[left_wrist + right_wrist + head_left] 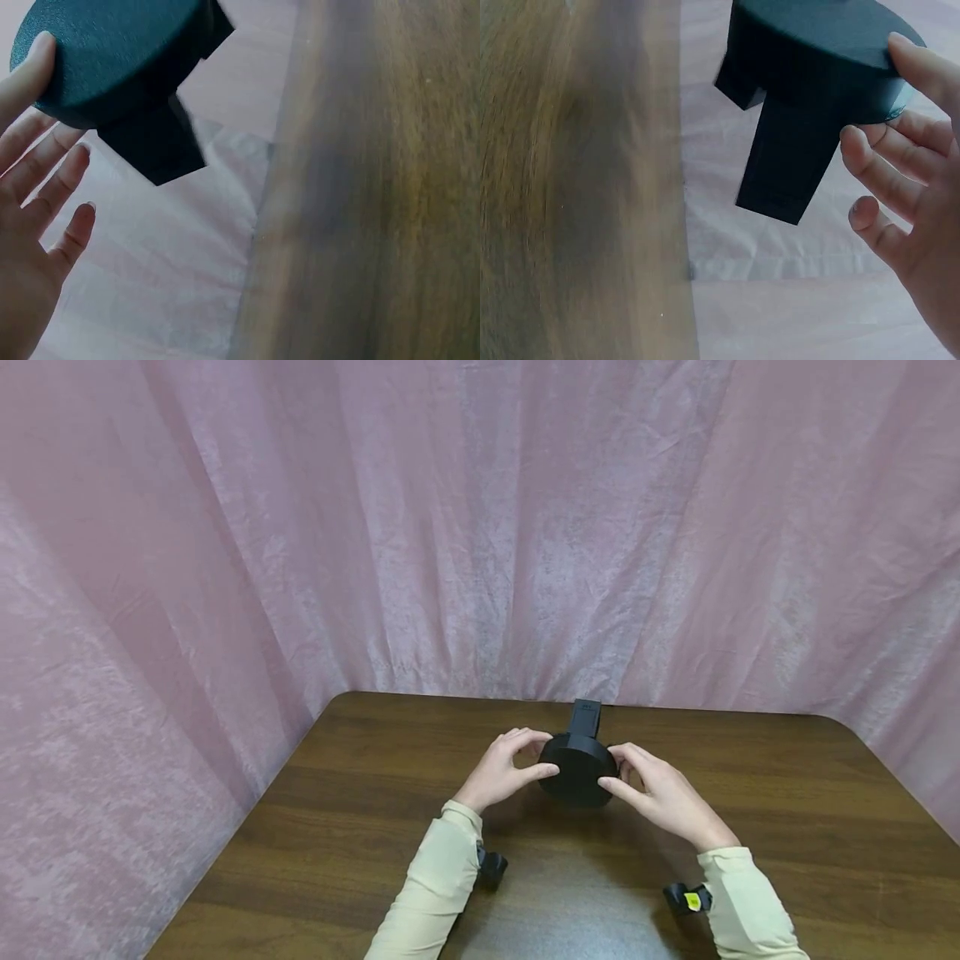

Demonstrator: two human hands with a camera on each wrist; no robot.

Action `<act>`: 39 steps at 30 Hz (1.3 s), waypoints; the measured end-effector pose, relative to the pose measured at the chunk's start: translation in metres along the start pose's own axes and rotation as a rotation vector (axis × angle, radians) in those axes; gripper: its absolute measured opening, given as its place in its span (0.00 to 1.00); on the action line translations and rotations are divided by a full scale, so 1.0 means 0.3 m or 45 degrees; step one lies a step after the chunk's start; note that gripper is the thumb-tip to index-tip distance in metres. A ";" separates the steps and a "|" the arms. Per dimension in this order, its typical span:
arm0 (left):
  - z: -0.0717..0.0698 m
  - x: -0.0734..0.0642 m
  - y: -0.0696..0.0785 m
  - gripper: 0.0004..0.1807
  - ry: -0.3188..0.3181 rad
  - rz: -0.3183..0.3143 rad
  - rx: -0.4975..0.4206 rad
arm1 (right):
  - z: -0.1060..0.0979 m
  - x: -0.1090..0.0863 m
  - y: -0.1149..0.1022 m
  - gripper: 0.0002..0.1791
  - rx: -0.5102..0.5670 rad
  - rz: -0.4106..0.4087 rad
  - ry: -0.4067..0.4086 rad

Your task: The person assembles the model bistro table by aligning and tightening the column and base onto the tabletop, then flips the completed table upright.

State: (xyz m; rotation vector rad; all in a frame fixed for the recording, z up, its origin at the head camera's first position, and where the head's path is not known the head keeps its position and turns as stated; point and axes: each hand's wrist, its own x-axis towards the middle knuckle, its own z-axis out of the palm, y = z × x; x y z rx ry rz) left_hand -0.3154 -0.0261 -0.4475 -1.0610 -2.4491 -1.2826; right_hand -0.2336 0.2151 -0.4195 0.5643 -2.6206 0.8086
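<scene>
A black disc-shaped stand (577,774) with a flat rectangular arm (585,717) is held up between both hands, its round face tilted toward me. In the right wrist view the arm (791,161) juts from the disc's side, with a shorter block (739,81) beside it. My left hand (502,770) pinches the disc's left edge, thumb on the round face and fingers behind. On the right edge, my right hand (663,793) grips the same way. The left wrist view shows the left ring and little fingers spread off the stand (112,60).
A brown wooden table (337,827) lies under the hands, with rounded far corners. Pink curtains (480,527) hang along its far edge and left side. Small black wrist cameras (491,868) hang below both sleeves.
</scene>
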 end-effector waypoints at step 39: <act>0.081 -0.009 -0.031 0.21 -0.228 -0.295 -0.340 | 0.044 -0.012 0.045 0.17 0.243 0.207 -0.390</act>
